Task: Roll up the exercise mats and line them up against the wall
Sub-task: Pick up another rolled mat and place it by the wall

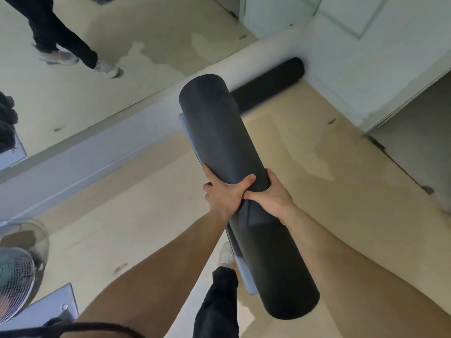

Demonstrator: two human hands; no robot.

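At the far left a fan (17,272) stood cut off by the frame edge. Above it a mirror (97,57) showed the reflected legs of someone walking. Below the mirror ran the white foot of the wall (85,162), slanting up toward the corner. In the middle, the left hand (223,193) gripped a black rolled mat (219,132) from its left side, thumb laid over the top. The right hand (272,195) clasped the same roll from the right, and the two thumbs touched. The roll was held off the floor (329,172), grasped about midway along its length, its far end pointing at the wall. To the right of that end a second rolled mat (271,86) lay on the floor against the wall, tucked into the corner.

The rolling looked finished for this mat, so the step in hand was carrying it to the wall. The next move would likely call for turning the roll parallel to the wall and lowering it in line with the one lying there, with a firm grasp so it did not unwind.

Most of the fingers of both hands curled out of sight behind the roll. The second mat's near end was covered by the carried one. A pale strip (183,120) along the roll's underside could have been its loose edge or another mat; I could not tell which. A shoe (227,254) showed only in part beneath the arms.
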